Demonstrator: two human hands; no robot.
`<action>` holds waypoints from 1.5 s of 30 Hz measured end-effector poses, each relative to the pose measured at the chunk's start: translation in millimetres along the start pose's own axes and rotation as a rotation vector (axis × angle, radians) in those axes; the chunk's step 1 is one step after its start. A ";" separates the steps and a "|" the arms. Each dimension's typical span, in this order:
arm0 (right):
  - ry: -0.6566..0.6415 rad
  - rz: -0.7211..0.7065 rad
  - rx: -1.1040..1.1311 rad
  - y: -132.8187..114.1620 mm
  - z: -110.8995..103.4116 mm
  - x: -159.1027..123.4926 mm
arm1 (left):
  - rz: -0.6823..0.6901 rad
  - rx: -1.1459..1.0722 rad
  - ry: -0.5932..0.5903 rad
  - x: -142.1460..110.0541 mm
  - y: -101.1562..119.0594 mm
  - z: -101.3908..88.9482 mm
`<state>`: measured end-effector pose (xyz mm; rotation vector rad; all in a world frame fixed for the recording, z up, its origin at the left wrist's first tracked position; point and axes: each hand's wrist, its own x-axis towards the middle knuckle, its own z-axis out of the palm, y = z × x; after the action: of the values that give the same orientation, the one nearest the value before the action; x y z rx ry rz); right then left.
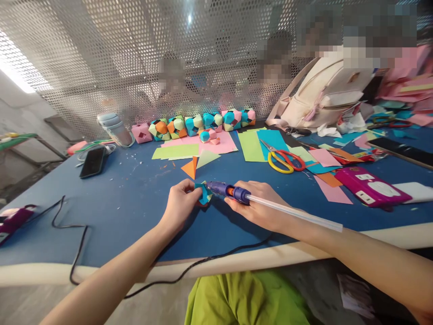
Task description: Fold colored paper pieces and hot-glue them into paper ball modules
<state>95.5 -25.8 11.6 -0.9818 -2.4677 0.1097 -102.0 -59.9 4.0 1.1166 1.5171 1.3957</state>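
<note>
My left hand (pixel 183 201) is closed on a small folded paper piece (pixel 204 195), mostly blue with some pale green and orange, held just above the blue table. In my right hand (pixel 257 203) is a dark blue glue gun (pixel 227 190), its clear glue stick (pixel 294 212) jutting out of the back over my forearm. The gun's nozzle points left and meets the upper edge of the paper piece; whether it touches I cannot tell. Just beyond lie an orange folded paper (pixel 190 168) and a pale green one (pixel 207 158).
Finished folded paper balls (pixel 176 127) line the mesh partition (pixel 135 67). Scissors (pixel 286 160), paper sheets (pixel 252 145), a magenta power strip (pixel 370 186) and a white backpack (pixel 328 95) lie to the right. A phone (pixel 93 161) and tumbler (pixel 115 129) stand left; a black cord (pixel 189 269) crosses the front edge.
</note>
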 end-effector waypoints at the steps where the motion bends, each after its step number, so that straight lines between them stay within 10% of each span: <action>1: 0.000 -0.001 -0.002 0.0 0.1 0.0 | -0.004 -0.004 -0.003 0.2 -0.3 -0.1; 27: -0.011 0.160 0.402 12.5 -7.9 12.4 | -0.044 -0.200 0.013 -1.9 8.9 1.2; 34: -0.185 0.339 0.050 24.7 6.9 27.3 | -0.117 -0.340 -0.042 -2.7 10.3 1.1; 41: -0.203 0.328 -0.162 14.0 -31.2 9.8 | -0.066 -0.322 -0.058 -4.4 9.0 -0.2; 45: -0.141 0.163 0.195 0.3 -40.0 -1.6 | 0.030 -0.248 -0.078 -6.2 3.3 -0.1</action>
<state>115.1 -30.7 46.1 -1.1210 -2.4414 0.4794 -99.8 -65.8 7.2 1.0303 1.2384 1.4962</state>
